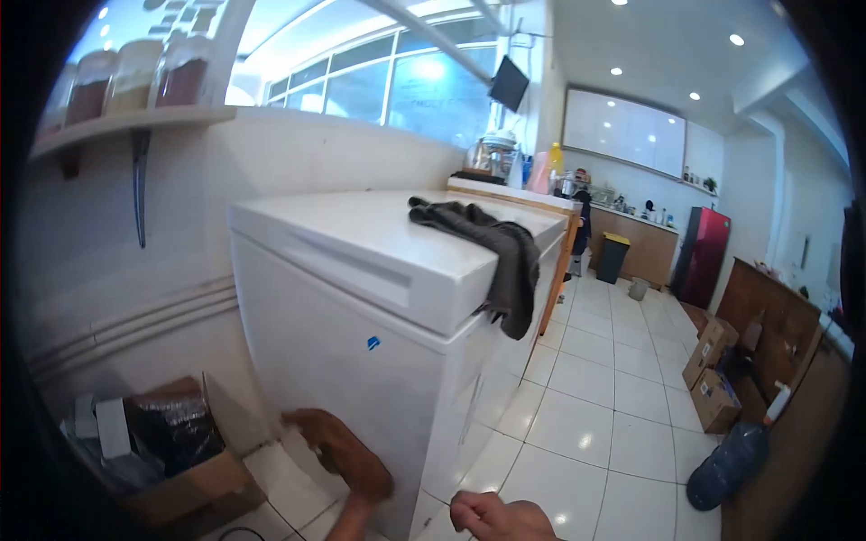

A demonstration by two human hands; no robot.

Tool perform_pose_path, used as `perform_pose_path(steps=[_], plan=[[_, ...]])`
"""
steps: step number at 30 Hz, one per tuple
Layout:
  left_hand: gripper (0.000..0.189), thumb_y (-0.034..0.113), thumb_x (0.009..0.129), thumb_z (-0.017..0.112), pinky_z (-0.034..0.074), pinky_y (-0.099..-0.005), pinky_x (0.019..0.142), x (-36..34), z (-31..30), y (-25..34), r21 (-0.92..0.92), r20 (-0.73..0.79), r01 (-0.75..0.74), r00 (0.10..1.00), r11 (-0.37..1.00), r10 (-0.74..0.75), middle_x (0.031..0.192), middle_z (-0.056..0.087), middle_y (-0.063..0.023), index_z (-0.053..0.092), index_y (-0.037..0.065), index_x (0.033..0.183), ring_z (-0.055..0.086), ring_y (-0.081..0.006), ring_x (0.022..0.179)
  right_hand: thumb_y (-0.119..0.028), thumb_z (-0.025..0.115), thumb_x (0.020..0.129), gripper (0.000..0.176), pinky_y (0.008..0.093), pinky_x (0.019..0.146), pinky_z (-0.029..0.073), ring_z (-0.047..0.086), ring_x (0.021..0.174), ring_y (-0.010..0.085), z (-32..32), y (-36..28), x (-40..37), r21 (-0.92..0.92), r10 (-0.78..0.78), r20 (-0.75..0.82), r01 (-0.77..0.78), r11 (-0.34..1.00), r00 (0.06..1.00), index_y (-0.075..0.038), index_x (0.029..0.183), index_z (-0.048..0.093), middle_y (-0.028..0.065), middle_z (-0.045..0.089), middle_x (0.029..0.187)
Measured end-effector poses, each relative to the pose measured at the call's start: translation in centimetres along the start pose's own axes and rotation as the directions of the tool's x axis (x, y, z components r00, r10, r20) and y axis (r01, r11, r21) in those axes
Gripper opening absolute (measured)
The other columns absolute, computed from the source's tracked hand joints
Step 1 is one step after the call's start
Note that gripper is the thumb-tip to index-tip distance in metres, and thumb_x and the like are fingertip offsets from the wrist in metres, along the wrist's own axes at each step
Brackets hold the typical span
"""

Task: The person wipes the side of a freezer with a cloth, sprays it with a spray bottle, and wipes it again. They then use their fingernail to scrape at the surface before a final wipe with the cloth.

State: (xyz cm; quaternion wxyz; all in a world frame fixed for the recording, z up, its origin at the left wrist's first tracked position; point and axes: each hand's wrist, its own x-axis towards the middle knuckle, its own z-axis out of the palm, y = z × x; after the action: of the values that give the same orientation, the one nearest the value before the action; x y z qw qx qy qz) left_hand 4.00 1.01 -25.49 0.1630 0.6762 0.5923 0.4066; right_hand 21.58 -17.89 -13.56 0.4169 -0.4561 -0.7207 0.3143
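Note:
My left hand (347,460) reaches low against the front of a white chest freezer (361,388). A brown cloth (336,442) wraps over that hand, its far end toward the left, and most of the fingers are hidden under it. My right hand (501,518) is closed in a fist at the bottom edge, over the floor tiles beside the freezer's corner, with nothing showing in it. On the freezer lid a dark grey cloth (492,239) lies draped over the right edge. A small blue sticker (373,343) marks the front panel.
An open cardboard box (203,487) of packaging stands left of the freezer. Pipes run along the wall under a shelf (135,126) of jars. On the right are cartons (713,379), a large water bottle (729,464), and a wooden counter. A bin (612,258) and red fridge (702,257) stand farther back.

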Motion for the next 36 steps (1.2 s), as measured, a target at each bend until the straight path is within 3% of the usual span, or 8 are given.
perform_pose_path(steps=[4, 8, 14, 22, 25, 29, 33, 36], plan=[[0.054, 0.034, 0.097, 0.05, 0.025, -0.0369, 0.113, 0.6, 0.9, 2.4, -0.065, -0.144, 0.006, 0.989, 0.998, -0.015, 0.144, 0.038, -0.0124, 0.034, 0.007, 0.142, 0.036, -0.0248, 0.132, -0.007, 0.061, 0.088, 0.037, 0.0346, 0.083, 0.05, 0.06, 0.101, 0.0234, -3.9, 1.0, 1.7, -0.028, -0.195, -0.317, 0.196, 0.98, 0.928, -0.002, 0.123, 0.049, 0.0162, 0.058, 0.111], [0.053, 0.033, 0.097, 0.05, 0.026, -0.0369, 0.112, 2.7, 0.6, 1.9, -0.137, -0.102, -0.056, 0.994, 0.989, 0.042, 0.143, 0.039, -0.0125, 0.035, 0.007, 0.141, 0.036, -0.0247, 0.131, 0.005, 0.058, 0.085, 0.026, 0.0256, 0.072, 0.046, 0.057, 0.083, 0.0131, -11.2, -4.1, 6.4, -0.455, -0.619, -0.561, 0.42, 0.786, 0.55, 0.0, 0.11, 0.053, 0.0107, 0.057, 0.102], [0.051, 0.032, 0.097, 0.05, 0.027, -0.0369, 0.112, 11.3, -5.6, 3.1, -0.384, -0.09, -0.224, 0.975, 0.896, 0.205, 0.142, 0.04, -0.0126, 0.036, 0.007, 0.14, 0.038, -0.0245, 0.13, -0.017, 0.051, 0.096, 0.018, 0.0282, 0.081, 0.045, 0.057, 0.089, 0.014, -19.0, -10.1, 15.4, -0.473, -0.679, -0.637, 0.509, 0.719, 0.365, -0.001, 0.102, 0.057, 0.0071, 0.061, 0.095], [0.049, 0.031, 0.097, 0.05, 0.028, -0.0369, 0.111, 17.5, -14.9, 8.0, -0.447, -0.435, -0.367, 0.886, 0.816, 0.161, 0.14, 0.042, -0.0128, 0.039, 0.007, 0.139, 0.039, -0.0242, 0.129, -0.025, 0.046, 0.099, 0.028, 0.0303, 0.085, 0.045, 0.058, 0.091, 0.0163, -24.3, -3.8, 23.4, -0.472, -0.595, -0.691, 0.366, 0.802, 0.41, 0.001, 0.1, 0.058, 0.0094, 0.06, 0.1], [0.048, 0.03, 0.097, 0.05, 0.028, -0.0369, 0.11, 14.1, -13.9, 9.0, -0.328, -0.48, -0.231, 0.876, 0.916, 0.049, 0.139, 0.043, -0.0129, 0.039, 0.007, 0.139, 0.04, -0.0241, 0.128, -0.031, 0.044, 0.1, 0.029, 0.0336, 0.086, 0.046, 0.057, 0.096, 0.0172, -24.6, -4.7, 23.2, -0.064, -0.331, -0.788, 0.467, 0.882, 0.518, -0.004, 0.105, 0.054, 0.0082, 0.057, 0.1], [0.047, 0.029, 0.097, 0.05, 0.029, -0.0369, 0.11, 4.3, -10.7, 13.3, -0.095, 0.129, 0.163, 0.98, 0.982, -0.151, 0.138, 0.044, -0.013, 0.04, 0.007, 0.138, 0.041, -0.0239, 0.128, -0.029, 0.045, 0.101, 0.026, 0.0316, 0.083, 0.045, 0.056, 0.09, 0.0159, -28.1, -4.6, 21.6, -0.008, -0.028, -0.743, 0.033, 0.999, 0.669, -0.005, 0.103, 0.054, 0.0071, 0.058, 0.097], [0.046, 0.028, 0.097, 0.05, 0.03, -0.0369, 0.109, -0.5, -12.9, 20.4, 0.209, 0.667, 0.334, 0.639, 0.919, -0.384, 0.137, 0.045, -0.0131, 0.042, 0.007, 0.137, 0.042, -0.0238, 0.127, -0.023, 0.049, 0.099, 0.022, 0.0291, 0.069, 0.044, 0.052, 0.077, 0.0136, -28.0, 1.7, 11.7, 0.017, 0.389, -0.672, -0.512, 0.859, 0.63, -0.001, 0.101, 0.054, 0.0058, 0.057, 0.086], [0.045, 0.028, 0.097, 0.05, 0.03, -0.0369, 0.109, -1.1, -17.4, 26.5, 0.333, 0.732, 0.399, 0.462, 0.855, -0.5, 0.137, 0.046, -0.0131, 0.042, 0.007, 0.137, 0.042, -0.0237, 0.127, -0.015, 0.051, 0.092, 0.017, 0.0329, 0.066, 0.047, 0.055, 0.072, 0.0176, -24.6, 3.6, -2.5, 0.151, 0.748, -0.565, -0.848, 0.509, 0.348, 0.0, 0.095, 0.057, 0.0088, 0.058, 0.079]])
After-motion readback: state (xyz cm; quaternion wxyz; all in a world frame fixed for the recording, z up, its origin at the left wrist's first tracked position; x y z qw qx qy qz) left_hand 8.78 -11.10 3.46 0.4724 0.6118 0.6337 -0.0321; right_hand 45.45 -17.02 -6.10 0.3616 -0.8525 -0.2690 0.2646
